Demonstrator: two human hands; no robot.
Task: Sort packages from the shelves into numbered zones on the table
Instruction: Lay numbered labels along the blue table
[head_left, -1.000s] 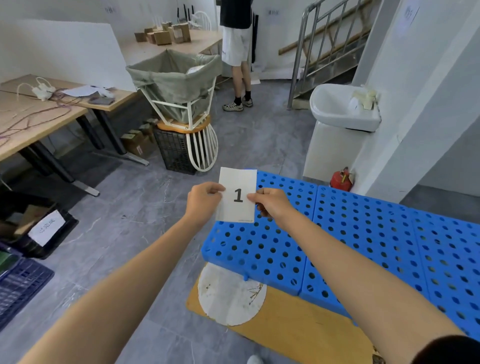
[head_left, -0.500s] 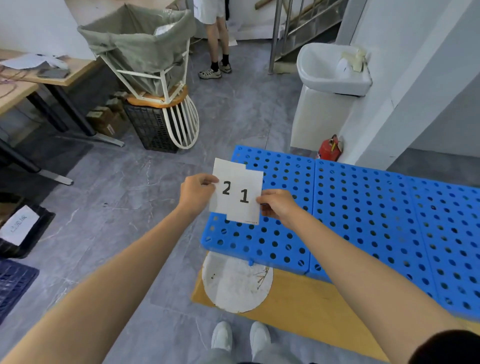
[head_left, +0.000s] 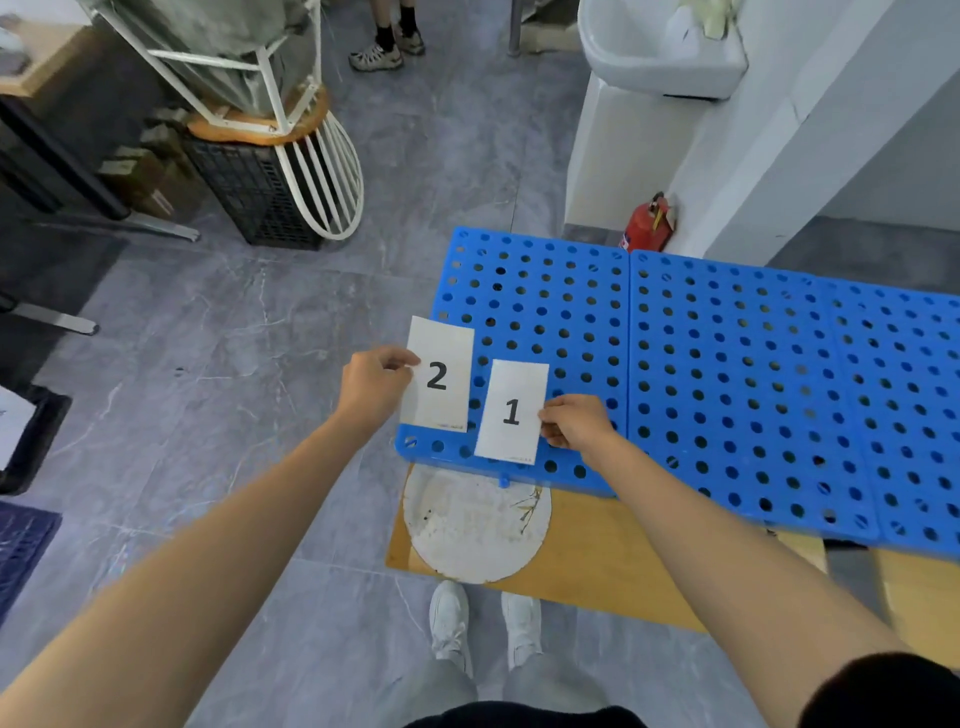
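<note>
My left hand (head_left: 375, 387) pinches the left edge of a white card printed "2" (head_left: 439, 375). The right edge of a second white card, printed "1" (head_left: 513, 411), is pinched by my right hand (head_left: 574, 422). Both cards hang side by side over the near left corner of the blue perforated table top (head_left: 727, 374), the "2" card partly past its left edge. The two cards are apart, with a narrow gap between them. No packages or shelves are in view.
A wooden board with a white round patch (head_left: 475, 519) lies under the table's near edge, by my white shoes (head_left: 483, 623). A white wire rack with a grey bag (head_left: 249, 57) on a black crate (head_left: 260, 202) stands far left. Sink (head_left: 660, 47), red extinguisher (head_left: 649, 223), another person's feet (head_left: 387, 49).
The stacked cards have been drawn apart: the "2" card came out to the left, the "1" card went right and lower. My view has tilted down toward the table corner.
</note>
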